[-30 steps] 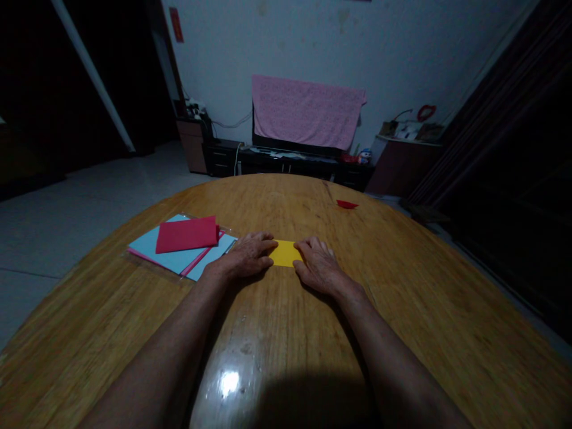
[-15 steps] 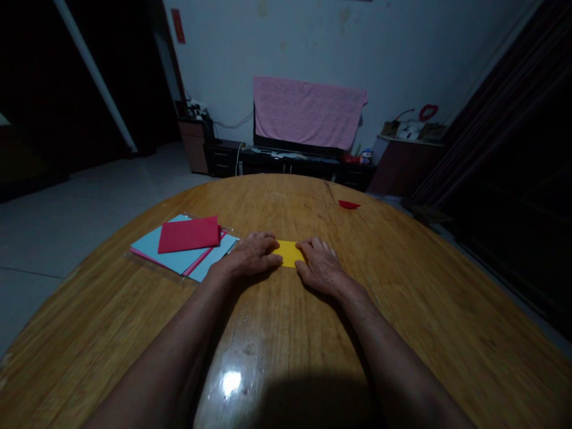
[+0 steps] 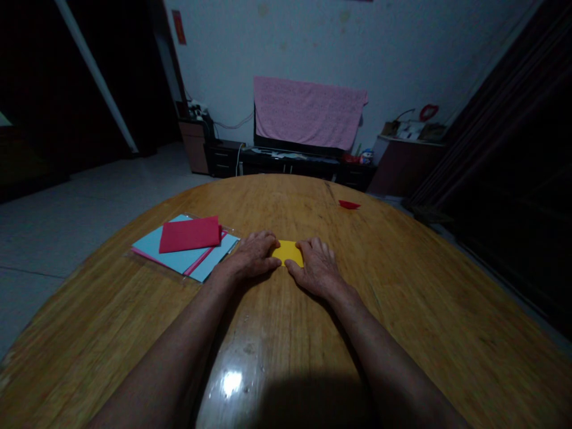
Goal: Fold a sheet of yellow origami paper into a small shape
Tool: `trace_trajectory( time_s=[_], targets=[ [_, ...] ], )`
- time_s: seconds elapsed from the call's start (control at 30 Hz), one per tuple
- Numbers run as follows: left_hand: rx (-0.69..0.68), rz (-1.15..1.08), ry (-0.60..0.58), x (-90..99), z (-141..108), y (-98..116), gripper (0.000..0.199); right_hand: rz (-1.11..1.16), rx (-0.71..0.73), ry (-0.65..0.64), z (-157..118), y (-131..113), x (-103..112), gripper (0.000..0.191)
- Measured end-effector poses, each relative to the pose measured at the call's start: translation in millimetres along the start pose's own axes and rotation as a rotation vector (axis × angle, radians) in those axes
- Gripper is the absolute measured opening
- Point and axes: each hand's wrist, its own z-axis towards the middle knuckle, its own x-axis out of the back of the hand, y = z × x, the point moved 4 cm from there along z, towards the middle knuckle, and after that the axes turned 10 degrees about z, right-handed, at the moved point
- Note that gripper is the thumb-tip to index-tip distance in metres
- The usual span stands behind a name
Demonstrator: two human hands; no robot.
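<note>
A small yellow piece of paper [image 3: 288, 251], apparently folded, lies flat on the round wooden table. My left hand [image 3: 256, 254] grips its left end, thumb at the near edge and fingers at the far edge. At the other end my right hand [image 3: 317, 262] holds the paper, its thumb pressing the near edge close to the left thumb. The paper's two ends are partly hidden under my hands.
Left of my hands lies a stack of light blue and pink paper [image 3: 154, 241] in a clear sleeve, with a folded red paper [image 3: 190, 234] on top. A small red folded paper piece [image 3: 349, 204] rests near the table's [image 3: 290, 333] far right edge.
My right thumb has slid left along the paper's near edge, closer to my left thumb. My left hand and the paper stay nearly in place.
</note>
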Motion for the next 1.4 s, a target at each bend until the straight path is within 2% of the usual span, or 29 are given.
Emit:
trace_trajectory(
  time_s=[0.33,0.63,0.93,1.4],
  targets=[
    [0.012,-0.005,-0.005,-0.4,0.2,-2.0,0.045,0.044,-0.032,-0.019,2.7,0.9,3.5,0.054],
    [0.002,-0.021,0.004,-0.3,1.0,-2.5,0.044,0.121,0.036,-0.125,6.2,20.8,12.2,0.046],
    [0.014,-0.028,0.003,-2.6,3.4,-5.6,0.043,0.158,0.007,-0.162,6.7,49.2,21.5,0.041],
    [0.011,-0.032,-0.004,-3.1,4.1,-6.9,0.042,0.235,0.029,-0.225,6.4,61.3,36.0,0.042]
  ],
)
